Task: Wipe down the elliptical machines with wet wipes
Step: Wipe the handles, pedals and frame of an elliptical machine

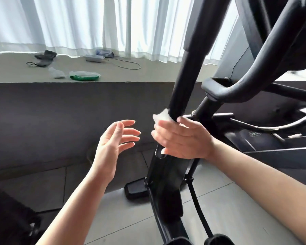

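Windowsill with white curtains far left. Right hand (181,138) grips crumpled white wet wipe (161,117) around black upright elliptical arm (187,68); left hand (113,138) spread, empty. Wiping looks mid-course; lower frame and handlebars likely remain.

Crumpled white wipe (160,117) against elliptical's black upright bar (187,73), seemingly damp.

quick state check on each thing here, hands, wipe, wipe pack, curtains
left hand: open, holding nothing
right hand: gripping the wipe around the bar
wipe: bunched against the bar
wipe pack: lying flat on the ledge
curtains: drawn
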